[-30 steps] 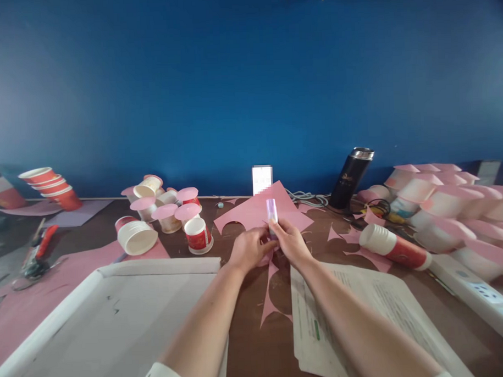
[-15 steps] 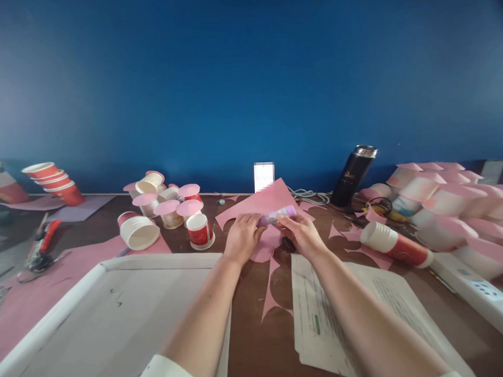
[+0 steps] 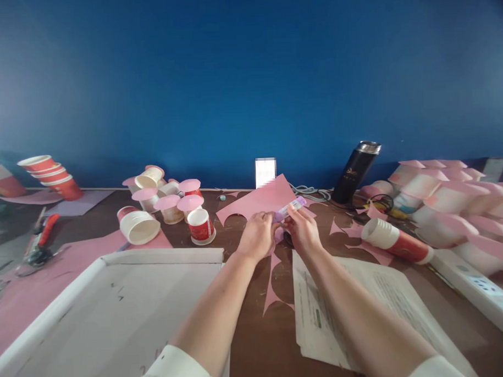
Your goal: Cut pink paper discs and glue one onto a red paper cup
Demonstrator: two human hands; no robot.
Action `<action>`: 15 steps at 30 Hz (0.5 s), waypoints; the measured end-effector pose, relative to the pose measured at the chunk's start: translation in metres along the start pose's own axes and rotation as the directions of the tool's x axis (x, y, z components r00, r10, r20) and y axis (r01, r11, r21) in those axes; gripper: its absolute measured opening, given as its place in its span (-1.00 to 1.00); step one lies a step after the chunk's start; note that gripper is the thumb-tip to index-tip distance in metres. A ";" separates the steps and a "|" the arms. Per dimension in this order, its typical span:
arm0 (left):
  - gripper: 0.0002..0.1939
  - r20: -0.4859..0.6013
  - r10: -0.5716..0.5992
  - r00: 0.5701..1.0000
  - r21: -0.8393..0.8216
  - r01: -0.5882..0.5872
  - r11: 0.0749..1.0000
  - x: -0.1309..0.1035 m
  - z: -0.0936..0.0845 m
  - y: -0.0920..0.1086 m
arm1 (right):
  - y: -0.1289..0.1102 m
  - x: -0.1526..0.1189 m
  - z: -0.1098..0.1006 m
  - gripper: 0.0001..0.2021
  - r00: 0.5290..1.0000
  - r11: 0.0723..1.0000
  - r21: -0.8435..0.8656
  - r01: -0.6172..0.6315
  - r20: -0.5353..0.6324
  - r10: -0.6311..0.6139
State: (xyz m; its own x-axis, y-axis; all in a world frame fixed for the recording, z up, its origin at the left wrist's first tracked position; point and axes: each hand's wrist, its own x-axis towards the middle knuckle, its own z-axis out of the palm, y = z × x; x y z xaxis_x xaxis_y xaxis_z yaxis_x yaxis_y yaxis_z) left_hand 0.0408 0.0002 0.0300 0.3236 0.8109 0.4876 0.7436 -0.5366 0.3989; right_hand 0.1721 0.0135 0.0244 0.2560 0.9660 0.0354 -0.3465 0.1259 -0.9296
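over the middle of the flat brown table (image 3: pixel 250 337), the slim purple plastic tube (image 3: pixel 292 207) has just tipped from near level to a slant! the right hand (image 3: pixel 304 229) has its fingers closed on it; the left hand (image 3: pixel 258 233) has drawn in, fingers bunched at the lower end, grip unclear. so both hands meet at the tube, the cut pink paper sheet (image 3: pixel 254 202) just beyond.

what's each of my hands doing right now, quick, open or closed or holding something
Left hand: curled at one end of the purple tube; can't tell whether it grips it.
Right hand: closed, holding the tube.
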 end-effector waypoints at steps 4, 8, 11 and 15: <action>-0.71 0.002 0.007 1.000 0.039 -0.007 0.999 0.001 0.003 0.003 | 0.000 0.002 0.002 -0.68 0.999 0.996 0.086 -0.005 -0.053 0.010; -0.72 -0.006 0.016 1.000 0.032 -0.015 0.999 0.003 0.004 0.005 | 0.002 0.004 0.005 -0.65 0.996 0.986 0.167 -0.014 -0.088 0.029; -0.73 0.004 0.004 1.000 0.029 -0.004 1.000 0.004 0.005 0.008 | 0.003 0.005 0.007 -0.64 0.996 0.977 0.212 -0.020 -0.083 0.039; -0.73 -0.003 -0.008 1.000 0.022 0.008 1.000 0.002 0.004 0.006 | -0.004 0.016 -0.006 -0.60 0.997 0.986 0.166 -0.010 -0.080 0.024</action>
State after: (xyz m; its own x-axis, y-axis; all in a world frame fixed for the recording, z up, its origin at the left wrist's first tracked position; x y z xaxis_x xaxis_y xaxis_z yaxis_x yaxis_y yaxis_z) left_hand 0.0480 -0.0006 0.0307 0.3154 0.8146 0.4868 0.7590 -0.5245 0.3857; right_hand 0.1825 0.0268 0.0264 0.3189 0.9476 -0.0164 -0.4939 0.1515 -0.8562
